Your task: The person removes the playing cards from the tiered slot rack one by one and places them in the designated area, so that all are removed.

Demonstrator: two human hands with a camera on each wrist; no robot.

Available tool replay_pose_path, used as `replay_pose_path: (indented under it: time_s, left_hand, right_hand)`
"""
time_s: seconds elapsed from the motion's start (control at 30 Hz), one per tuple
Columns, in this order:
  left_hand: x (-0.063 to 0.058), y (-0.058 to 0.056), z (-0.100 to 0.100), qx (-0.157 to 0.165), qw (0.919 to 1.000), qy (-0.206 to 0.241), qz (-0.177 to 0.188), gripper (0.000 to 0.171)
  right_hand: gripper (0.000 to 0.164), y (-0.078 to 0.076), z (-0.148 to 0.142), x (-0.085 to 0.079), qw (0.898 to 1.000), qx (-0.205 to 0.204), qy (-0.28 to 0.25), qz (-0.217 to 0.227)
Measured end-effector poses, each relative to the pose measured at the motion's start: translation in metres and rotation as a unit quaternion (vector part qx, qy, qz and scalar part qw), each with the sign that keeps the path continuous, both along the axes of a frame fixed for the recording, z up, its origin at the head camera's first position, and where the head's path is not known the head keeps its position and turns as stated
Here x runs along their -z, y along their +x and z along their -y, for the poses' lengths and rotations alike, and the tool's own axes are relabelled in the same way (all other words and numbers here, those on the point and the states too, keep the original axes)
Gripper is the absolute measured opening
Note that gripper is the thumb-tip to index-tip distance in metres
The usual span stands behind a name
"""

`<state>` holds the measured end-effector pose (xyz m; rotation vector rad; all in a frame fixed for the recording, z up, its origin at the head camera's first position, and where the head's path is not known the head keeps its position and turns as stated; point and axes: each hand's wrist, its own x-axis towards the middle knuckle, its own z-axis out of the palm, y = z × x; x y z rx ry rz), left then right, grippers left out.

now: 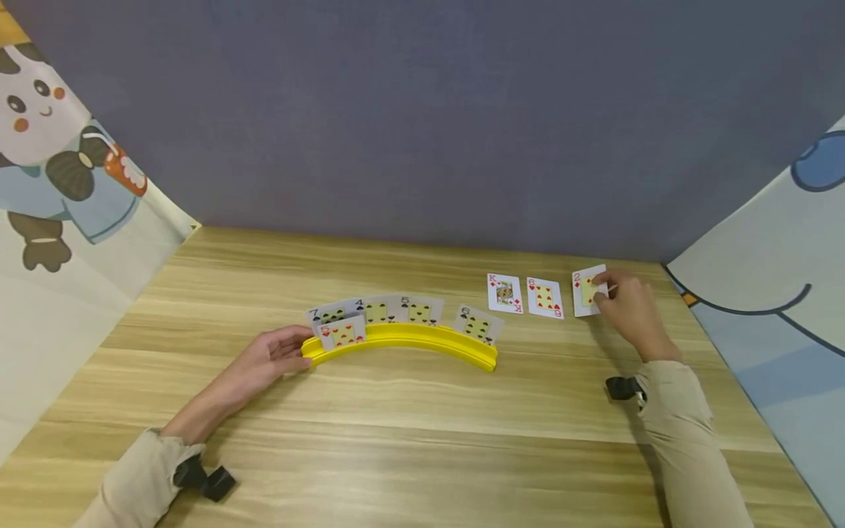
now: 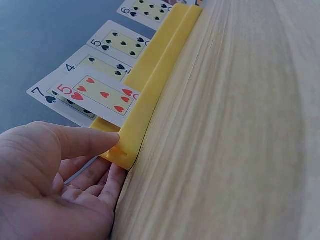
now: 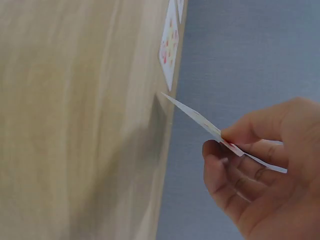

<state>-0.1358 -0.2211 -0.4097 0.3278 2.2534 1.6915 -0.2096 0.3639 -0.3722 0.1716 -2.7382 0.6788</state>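
Note:
My left hand [image 1: 267,357] grips the left end of a curved yellow card holder [image 1: 403,336], thumb on its front in the left wrist view. The seven [image 2: 45,95], four [image 2: 90,60], five [image 2: 120,42] and six of spades [image 2: 145,12] stand in the holder. The five of hearts [image 1: 342,334] stands in front, partly covering the seven. At the far right my right hand [image 1: 630,308] pinches the two of diamonds [image 1: 584,293] between thumb and fingers. The right wrist view shows this card tilted, with a white edge [image 3: 265,164] also showing behind the thumb.
The king of diamonds [image 1: 505,293] and a red number card [image 1: 544,298] lie face up on the wooden table [image 1: 396,455], left of the right hand. A grey wall panel [image 1: 422,125] rises behind the table, with printed cloth [image 1: 46,242] at the sides.

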Motion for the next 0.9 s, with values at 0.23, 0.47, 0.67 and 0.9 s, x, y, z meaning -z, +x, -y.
replay_pose_path:
  time_s: [0.23,0.47,0.67,0.9]
  left_hand:
    - [0.001,0.0,0.0,-0.001,1.0,-0.005,-0.002,0.053]
    - [0.002,0.0,0.0,0.001,1.0,-0.004,-0.003,0.052]
    - [0.002,0.001,0.001,0.003,1.0,0.0,-0.004,0.053]
    - [0.003,-0.001,0.001,0.001,1.0,-0.003,-0.001,0.053]
  right_hand:
    - [0.029,-0.001,-0.006,0.007,0.998,-0.004,-0.011,0.061]
    - [0.037,-0.001,-0.01,0.013,0.991,-0.026,0.012,0.131]
    - [0.042,-0.001,-0.009,0.015,0.985,-0.043,0.035,0.162]
    - [0.044,-0.004,-0.01,0.016,0.984,-0.049,0.054,0.164]
